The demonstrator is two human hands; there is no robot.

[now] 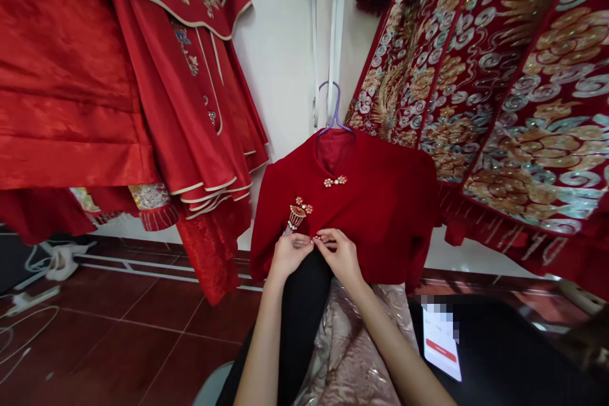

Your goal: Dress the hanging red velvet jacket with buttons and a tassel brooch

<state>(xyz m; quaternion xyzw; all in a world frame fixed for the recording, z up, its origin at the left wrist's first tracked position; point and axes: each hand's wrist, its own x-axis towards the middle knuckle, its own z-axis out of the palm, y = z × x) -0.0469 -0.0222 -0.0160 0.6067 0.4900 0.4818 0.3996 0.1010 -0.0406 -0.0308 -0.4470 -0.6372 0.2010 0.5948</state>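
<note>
A dark red velvety jacket (380, 203) hangs in front of me on a purple hanger (337, 111). At its collar sits a beaded clasp (335, 182), and lower down to the left is a beaded brooch with dangling strands (299, 212). My left hand (291, 254) pinches at the jacket's front edge just below the brooch. Close against it, my right hand (341, 255) is also closed there, thumb and forefinger together. Tiny red and white spots show between the fingertips; whether they are beads or nails I cannot tell.
Red garments (181, 89) hang at the left, and a heavily embroidered one (499, 95) at the right. Shiny beige fabric (349, 355) lies under my forearms. A lit phone (441, 346) rests on a black surface. White cables (33, 323) trail over the tiled floor (118, 349).
</note>
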